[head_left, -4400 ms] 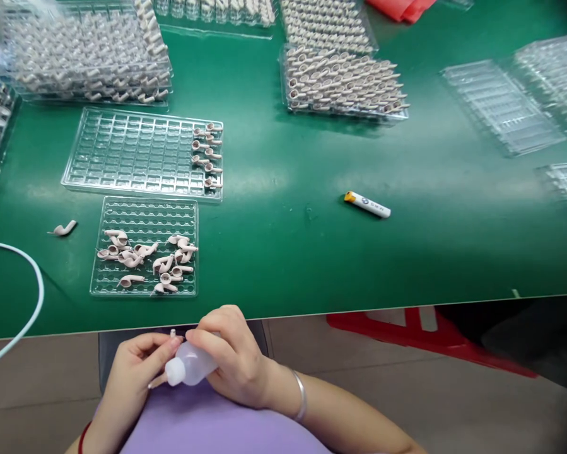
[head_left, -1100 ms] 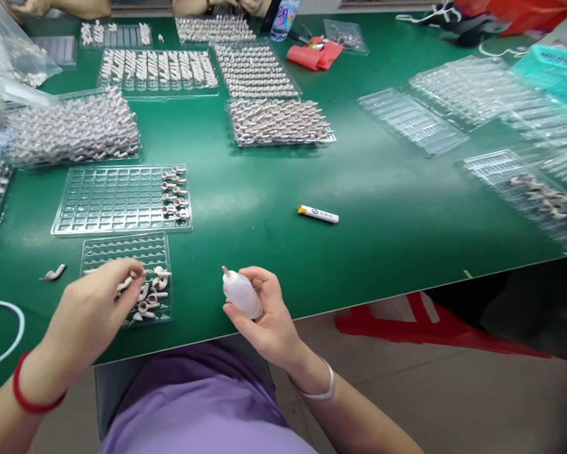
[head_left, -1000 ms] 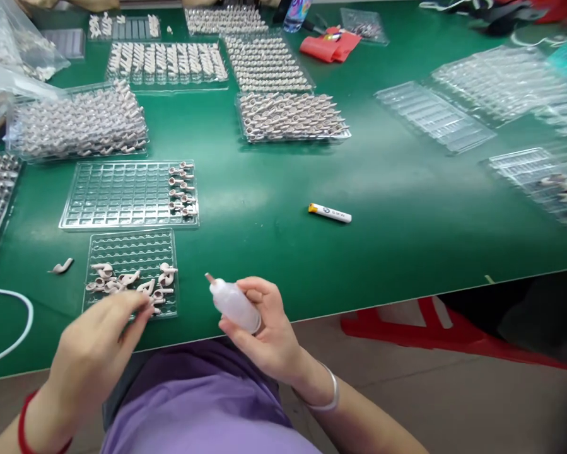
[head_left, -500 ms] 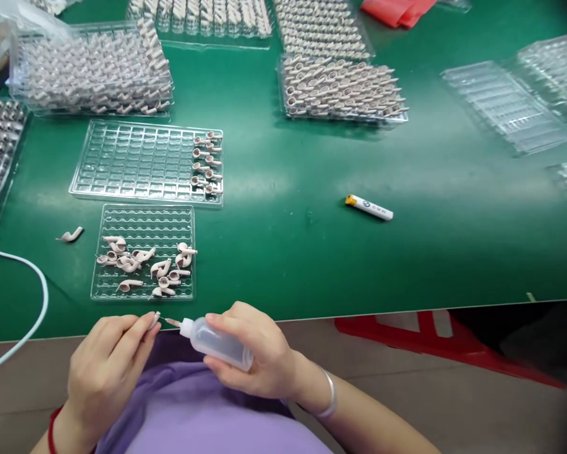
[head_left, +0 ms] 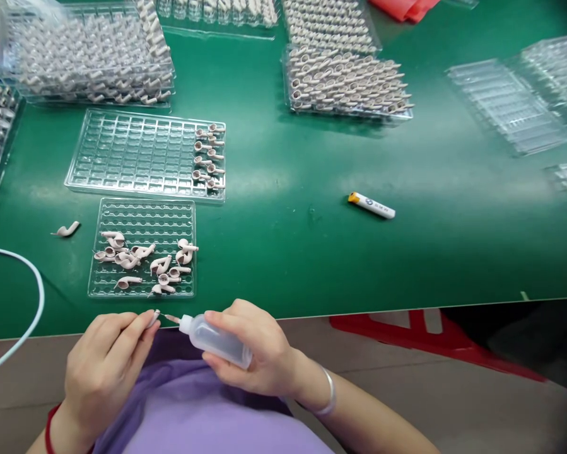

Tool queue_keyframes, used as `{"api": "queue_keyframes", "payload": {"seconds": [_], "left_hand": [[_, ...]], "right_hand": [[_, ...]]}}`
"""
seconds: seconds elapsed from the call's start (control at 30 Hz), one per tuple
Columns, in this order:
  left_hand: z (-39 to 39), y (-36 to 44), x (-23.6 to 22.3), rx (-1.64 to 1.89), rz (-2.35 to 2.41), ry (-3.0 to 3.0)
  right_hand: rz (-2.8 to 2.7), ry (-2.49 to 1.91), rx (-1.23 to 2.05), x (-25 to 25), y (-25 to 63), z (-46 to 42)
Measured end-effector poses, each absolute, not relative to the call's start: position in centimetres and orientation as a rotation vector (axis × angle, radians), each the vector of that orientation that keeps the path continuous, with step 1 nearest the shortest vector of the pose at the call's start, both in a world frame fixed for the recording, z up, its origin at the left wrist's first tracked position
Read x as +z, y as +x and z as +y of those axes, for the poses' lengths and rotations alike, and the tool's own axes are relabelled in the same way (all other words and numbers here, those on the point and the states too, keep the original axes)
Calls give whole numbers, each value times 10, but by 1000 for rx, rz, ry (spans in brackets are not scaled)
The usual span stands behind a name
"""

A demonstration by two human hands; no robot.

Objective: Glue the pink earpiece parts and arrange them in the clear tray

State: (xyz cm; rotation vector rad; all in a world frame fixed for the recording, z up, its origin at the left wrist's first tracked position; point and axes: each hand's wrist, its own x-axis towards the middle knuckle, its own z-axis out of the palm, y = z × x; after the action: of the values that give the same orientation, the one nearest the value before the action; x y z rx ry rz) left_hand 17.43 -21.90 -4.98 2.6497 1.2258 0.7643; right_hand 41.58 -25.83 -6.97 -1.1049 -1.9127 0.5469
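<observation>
Item: left hand (head_left: 104, 372), thumb and finger pinched on one small, pale curved piece (head_left: 154, 318) near the edge of the green table (head_left: 274, 252).
Item: right hand (head_left: 257, 353), wrapped around a translucent squeeze bottle (head_left: 219, 340), tilted, its needle nozzle (head_left: 172, 319) aimed at the piece. Whether the tip touched it, I could not tell.
Item: just beyond the left grip, a shallow tray (head_left: 146, 211) bearing a dozen or so loose pieces (head_left: 128, 282), jumbled.
Item: beyond that, a larger tray (head_left: 132, 154), with seated pieces (head_left: 200, 146) only in its right-end columns.
Item: left of the shallow tray, one stray piece (head_left: 68, 229).
Item: well right of both grips, a white cylinder (head_left: 371, 205), yellow-ended.
Progress: early, I judged, taking the seated lot as finished; the loose lot appeared outstanding, the pinched one in hand.
</observation>
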Motion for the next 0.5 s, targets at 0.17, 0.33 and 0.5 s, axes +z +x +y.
{"api": "queue_keyframes", "payload": {"seconds": [0.17, 0.33, 0.5], "left_hand": [[-220, 173, -50, 773, 1238, 2646], [-219, 173, -52, 767, 1214, 2667], [-218, 175, -51, 791, 1227, 2633]], "right_hand": [[-1913, -1112, 546, -70, 416, -259], [-1912, -1119, 557, -71, 415, -259], [-1863, -1101, 592, -69, 418, -260]]}}
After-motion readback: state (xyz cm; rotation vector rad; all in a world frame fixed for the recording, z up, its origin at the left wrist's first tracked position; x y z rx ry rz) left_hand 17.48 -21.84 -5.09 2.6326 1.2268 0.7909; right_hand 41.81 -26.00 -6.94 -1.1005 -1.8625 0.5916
